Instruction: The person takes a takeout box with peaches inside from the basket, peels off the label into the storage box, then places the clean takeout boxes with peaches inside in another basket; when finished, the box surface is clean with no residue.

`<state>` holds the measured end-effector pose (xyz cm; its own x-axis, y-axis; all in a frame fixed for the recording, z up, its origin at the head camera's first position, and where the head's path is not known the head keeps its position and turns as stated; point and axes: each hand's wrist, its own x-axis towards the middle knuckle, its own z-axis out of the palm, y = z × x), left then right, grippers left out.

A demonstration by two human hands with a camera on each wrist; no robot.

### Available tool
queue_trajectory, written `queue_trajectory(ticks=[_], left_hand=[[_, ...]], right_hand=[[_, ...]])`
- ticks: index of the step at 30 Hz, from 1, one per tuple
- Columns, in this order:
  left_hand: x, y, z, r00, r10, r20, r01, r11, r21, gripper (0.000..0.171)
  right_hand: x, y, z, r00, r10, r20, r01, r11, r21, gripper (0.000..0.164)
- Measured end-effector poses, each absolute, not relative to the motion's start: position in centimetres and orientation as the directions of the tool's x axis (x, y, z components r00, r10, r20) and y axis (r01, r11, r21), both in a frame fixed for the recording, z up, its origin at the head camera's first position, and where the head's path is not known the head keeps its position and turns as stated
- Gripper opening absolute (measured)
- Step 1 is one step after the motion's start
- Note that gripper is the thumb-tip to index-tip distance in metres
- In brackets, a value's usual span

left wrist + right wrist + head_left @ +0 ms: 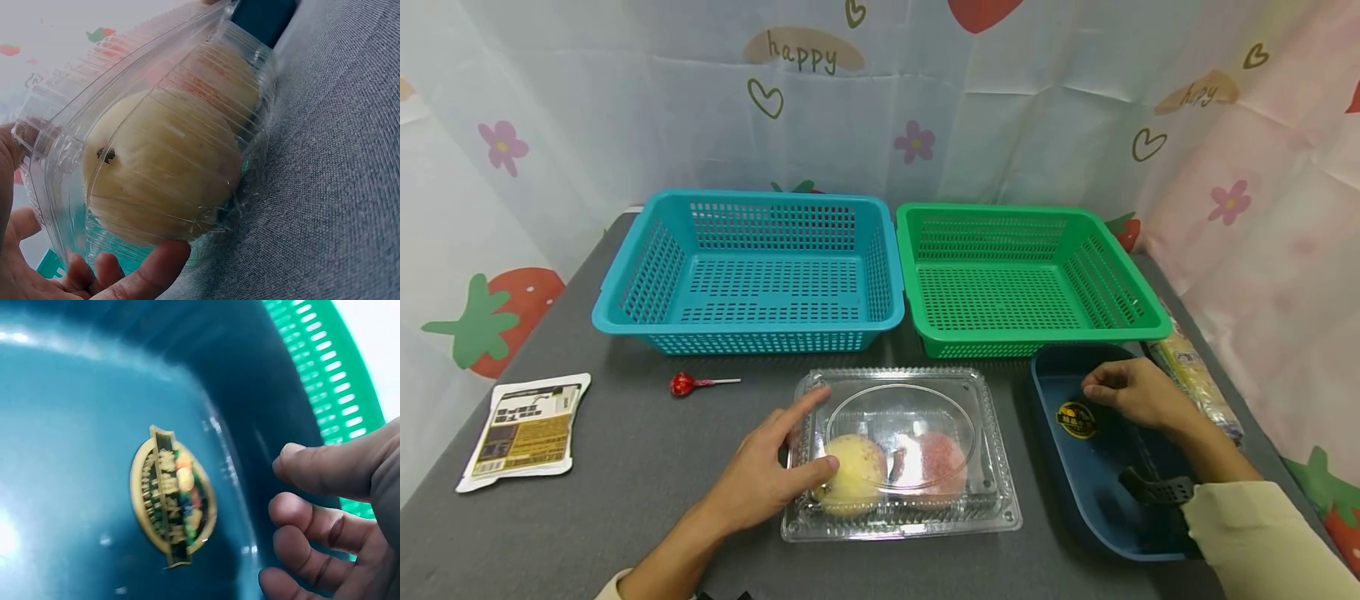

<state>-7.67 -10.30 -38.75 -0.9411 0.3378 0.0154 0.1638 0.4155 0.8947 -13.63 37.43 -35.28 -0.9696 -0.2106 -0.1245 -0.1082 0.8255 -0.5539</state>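
Note:
A transparent clamshell box (910,517) lies on the table with two round fruits inside, a yellow one (853,475) and a pinkish-red one (936,462). Close up in the left wrist view, the nearer fruit (165,165) is pale yellow with a dark spot on one end. At the box's left side is my left hand (763,475), thumb and index finger spread along its edge. My right hand (1135,392) hangs over the dark blue basin (1067,492), fingers loosely curled and nothing between them. An oval gold-and-black sticker (174,497) shows on the basin's inside.
Behind the box stand a blue basket (748,329) and a green basket (1045,336), side by side. A red lollipop (683,384) and a white-and-brown packet (526,429) lie to the left. Another package (1195,375) lies at the right, past the basin.

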Motion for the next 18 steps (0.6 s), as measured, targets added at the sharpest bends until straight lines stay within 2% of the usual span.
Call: queue_trajectory(ticks=[10,14,18], left_hand=[[-7.6,-10.3,-38.7,-0.942,0.336,0.009,0.158,0.421,0.893,0.074],[-7.6,-10.3,-38.7,-0.942,0.335,0.005,0.155,0.422,0.893,0.074],[-7.6,-10.3,-38.7,-0.942,0.335,-0.006,0.146,0.428,0.892,0.074]], right_hand=[[-13.2,37.4,-31.6,-0.975,-0.221,0.013,-0.197,0.840,-0.506,0.024],[-13.0,37.6,-30.1,-0.984,-0.176,-0.002,-0.151,0.851,-0.503,0.033],[-13.0,38.0,-29.1,-0.989,-0.142,0.036,-0.140,0.846,-0.514,0.033]])
